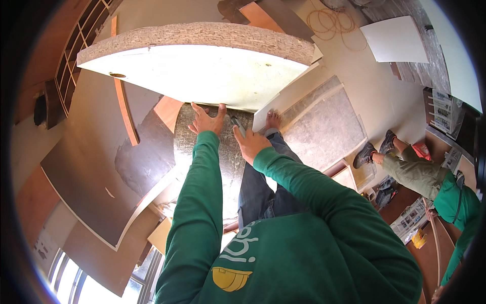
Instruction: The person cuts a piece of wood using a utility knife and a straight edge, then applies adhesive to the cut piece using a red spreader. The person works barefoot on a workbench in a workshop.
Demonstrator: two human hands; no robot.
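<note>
White board [202, 71] ahead, left hand [206, 122] spread at its edge; right hand [251, 145] gripping tool [238, 125]

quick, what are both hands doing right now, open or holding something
Left hand: open, fingers spread at the white board's near edge.
Right hand: closed, holding a small grey tool.

Floor [387, 93]: smooth, tan. Windows [91, 288]: framed, bright, lower left. Gridded rack [76, 46]: brown, upper left. Light: white, glaring through windows.
</note>
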